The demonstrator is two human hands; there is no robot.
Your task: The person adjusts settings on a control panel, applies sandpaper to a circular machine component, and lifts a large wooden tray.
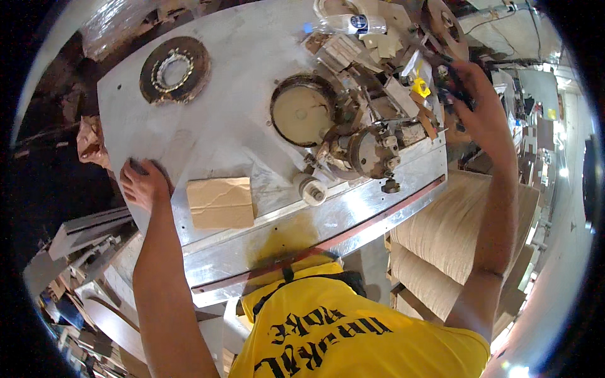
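My left hand (146, 183) rests at the left edge of a grey metal machine table (220, 132), its fingers apart and pressed down on the surface. A flat brown cardboard piece (220, 203) lies just right of it. On the far right, my right hand (484, 107) reaches past the table's side, its fingers curled at a dark object (459, 88) whose kind I cannot make out. Near that hand are a small yellow item (421, 87) and a cluttered metal mechanism (372, 151) with a round drum. A white spool-like roller (312, 191) stands at the mechanism's near side.
A round ring-shaped fitting (173, 70) sits at the table's far left, and a round recessed plate (302, 113) near its middle. A plastic bottle (353, 24) lies at the back. Large stacked tan rolls or sheets (450, 220) stand right of the table; scrap boards (88, 233) lie left.
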